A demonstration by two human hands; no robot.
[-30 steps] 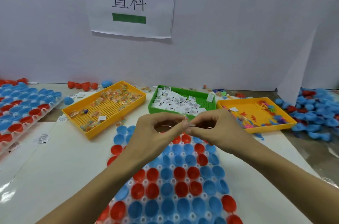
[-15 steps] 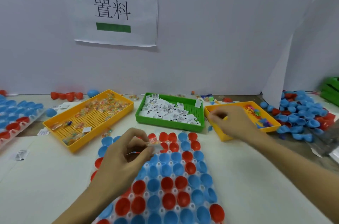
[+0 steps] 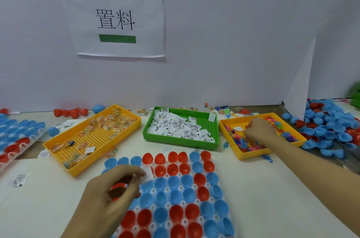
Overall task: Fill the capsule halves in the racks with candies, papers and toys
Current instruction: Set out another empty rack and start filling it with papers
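Note:
A white rack [image 3: 168, 191] of red and blue capsule halves [image 3: 175, 169] lies in front of me. My left hand [image 3: 111, 193] hovers over the rack's left side, fingers curled, and pinches a small white paper [image 3: 147, 170] at its fingertips. My right hand [image 3: 257, 130] reaches into the right yellow tray [image 3: 253, 156] and its fingers dip among the coloured toys [image 3: 241, 143]. Whether it grips one is hidden. Candies [image 3: 109, 120] lie in the left yellow tray [image 3: 97, 138], and papers [image 3: 175, 124] fill the green tray [image 3: 175, 142].
A second rack [image 3: 15, 140] of capsule halves lies at the far left. Loose blue and red halves [image 3: 327, 130] are piled at the right beside a white partition [image 3: 300, 81]. A stray paper [image 3: 19, 180] lies on the table. The white wall carries a sign [image 3: 116, 19].
My hands parted. The right one moved from the rack's middle out to the toy tray, and the left stayed over the rack with the paper. My view shifted right and up.

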